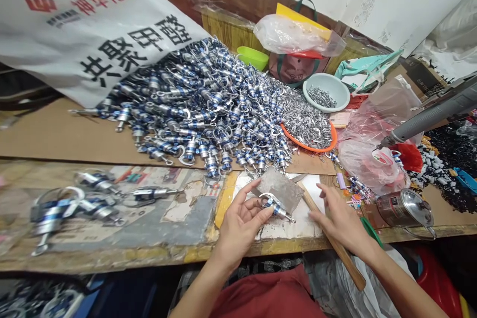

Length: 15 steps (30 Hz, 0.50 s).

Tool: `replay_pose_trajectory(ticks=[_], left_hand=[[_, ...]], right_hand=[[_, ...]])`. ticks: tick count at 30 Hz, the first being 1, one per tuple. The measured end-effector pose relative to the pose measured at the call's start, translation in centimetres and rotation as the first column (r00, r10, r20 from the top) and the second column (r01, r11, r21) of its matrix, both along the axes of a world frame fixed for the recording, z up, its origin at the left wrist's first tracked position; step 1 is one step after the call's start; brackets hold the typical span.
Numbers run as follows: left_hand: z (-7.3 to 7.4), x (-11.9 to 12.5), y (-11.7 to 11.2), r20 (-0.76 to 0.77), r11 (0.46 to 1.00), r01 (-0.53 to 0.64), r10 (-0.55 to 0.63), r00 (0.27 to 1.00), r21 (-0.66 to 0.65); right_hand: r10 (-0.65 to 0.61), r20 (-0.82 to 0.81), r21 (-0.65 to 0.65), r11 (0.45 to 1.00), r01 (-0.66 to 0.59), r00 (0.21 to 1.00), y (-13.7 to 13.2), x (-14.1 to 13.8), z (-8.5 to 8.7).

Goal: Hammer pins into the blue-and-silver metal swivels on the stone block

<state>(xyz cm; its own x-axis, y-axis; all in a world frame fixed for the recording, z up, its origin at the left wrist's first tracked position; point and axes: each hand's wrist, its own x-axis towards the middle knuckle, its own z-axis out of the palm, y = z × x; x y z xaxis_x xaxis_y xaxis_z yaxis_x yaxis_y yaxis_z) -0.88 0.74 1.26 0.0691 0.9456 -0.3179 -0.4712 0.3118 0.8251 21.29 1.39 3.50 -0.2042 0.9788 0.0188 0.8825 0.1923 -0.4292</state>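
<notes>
My left hand [244, 218] is closed on a small blue-and-silver cylindrical fitting [275, 207], with a white curved clip at one end and a small eyelet at the other. It is held over a flat grey metal plate [283, 190] on a white sheet. My right hand [337, 218] is open, fingers apart and slightly bent, above the wooden handle of a hammer [345, 263]. The handle passes beneath this hand and juts past the table edge. I cannot tell whether the fingers touch it.
A heap of similar fittings [208, 104] covers the back, beside a white printed sack [122, 25]. Small metal parts fill an orange-rimmed tray [334, 136] and pale bowl [305, 92]. An electric screwdriver [428, 119] hangs right, above a metal mug [400, 208]. Several loose fittings [52, 218] lie left.
</notes>
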Motion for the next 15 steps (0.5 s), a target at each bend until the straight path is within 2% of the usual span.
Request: replay_pose_trajectory(ticks=[3,5,7,9,12,15], left_hand=[[0.1,0.0,0.1,0.012,1.0,-0.002,0.002,1.0,0.003],[0.1,0.0,0.1,0.017,1.0,0.001,-0.001,1.0,0.006],[0.2,0.0,0.0,0.016,1.0,0.003,-0.003,1.0,0.007],[0.2,0.0,0.0,0.013,1.0,-0.001,0.0,1.0,0.005],[0.1,0.1,0.0,0.023,1.0,-0.012,0.012,1.0,0.005],[0.0,0.0,0.1,0.038,1.0,-0.007,0.007,0.999,0.015]], right_hand=[[0.005,0.025,-0.131,0.991,-0.002,1.0,-1.3,1.9,-1.6],[0.001,-0.022,-0.075,0.997,-0.003,1.0,-1.8,2.1,-1.9],[0.051,-0.05,0.083,0.995,-0.046,0.997,-2.2,1.8,-1.3],[0.173,-0.024,0.214,0.963,-0.164,0.985,-2.7,1.4,0.0],[0.347,0.063,0.216,0.911,-0.353,0.936,-3.4,0.8,1.9],[0.375,0.097,0.272,0.881,-0.387,0.922,-3.7,0.3,2.9]])
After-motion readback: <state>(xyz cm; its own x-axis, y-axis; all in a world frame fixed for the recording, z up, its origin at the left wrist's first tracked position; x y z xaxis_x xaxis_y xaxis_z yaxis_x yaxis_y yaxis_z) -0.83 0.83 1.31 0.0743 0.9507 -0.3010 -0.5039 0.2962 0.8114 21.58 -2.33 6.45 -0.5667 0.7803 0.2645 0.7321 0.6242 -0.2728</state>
